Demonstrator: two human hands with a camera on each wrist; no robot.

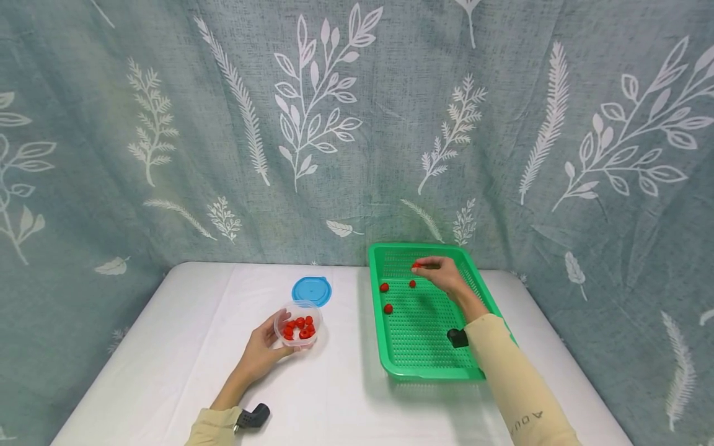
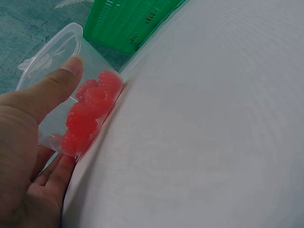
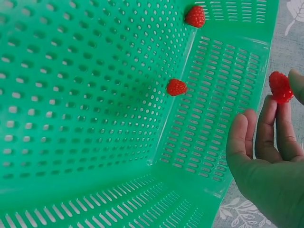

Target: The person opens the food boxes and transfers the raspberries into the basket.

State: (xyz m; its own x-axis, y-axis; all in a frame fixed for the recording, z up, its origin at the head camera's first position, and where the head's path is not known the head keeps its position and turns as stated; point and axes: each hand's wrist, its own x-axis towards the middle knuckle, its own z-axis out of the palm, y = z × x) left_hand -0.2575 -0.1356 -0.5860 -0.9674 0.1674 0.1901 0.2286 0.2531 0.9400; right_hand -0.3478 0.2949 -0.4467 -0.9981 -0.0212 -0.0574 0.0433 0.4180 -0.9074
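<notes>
My left hand (image 1: 263, 352) grips a clear plastic tub (image 1: 318, 314) standing on the white table, thumb on its near side. Several raspberries (image 2: 97, 99) lie in the bottom of that tub. Over the far end of a green perforated basket (image 1: 385, 353), my right hand (image 1: 443, 274) pinches a single raspberry (image 3: 281, 87) between thumb and fingertips. Below it, three more raspberries rest in the basket: one by the far wall (image 1: 412, 284), the others along the left side.
A round blue lid (image 1: 311, 291) lies flat on the white table (image 1: 206, 328) just behind the tub. The basket stands on the right part of the table. Behind everything hangs a grey-green curtain (image 1: 357, 204) with white leaf prints.
</notes>
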